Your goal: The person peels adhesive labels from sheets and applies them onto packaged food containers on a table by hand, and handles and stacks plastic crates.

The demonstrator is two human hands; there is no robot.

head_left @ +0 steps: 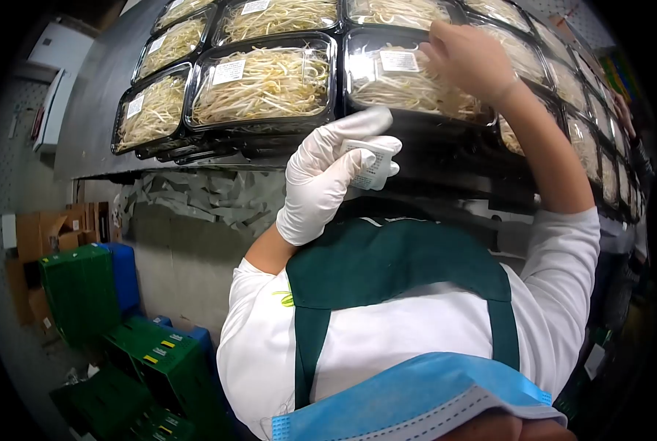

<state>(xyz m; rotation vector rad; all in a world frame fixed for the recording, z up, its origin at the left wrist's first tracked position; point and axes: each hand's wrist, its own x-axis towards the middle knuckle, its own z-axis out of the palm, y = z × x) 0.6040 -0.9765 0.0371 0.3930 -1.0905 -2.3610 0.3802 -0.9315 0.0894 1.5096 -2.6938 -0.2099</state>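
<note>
My left hand [332,162], in a white glove, is closed on a small stack of printed labels [370,165] in front of my chest. My bare right hand [472,60] reaches over a clear-lidded black tray of bean sprouts [395,95]. Its fingers are bunched close above or on the lid, and what they hold, if anything, is hidden. A white printed label [400,61] sits on that lid, just left of the fingers. The neighbouring tray of bean sprouts [270,84] on the left carries a similar label [228,72].
Rows of packed sprout trays [575,92] cover the metal table [97,95], some stacked. Green crates [82,294], a blue crate [123,275] and cardboard boxes [38,239] stand at the lower left. Another person's hand [622,114] shows at the far right.
</note>
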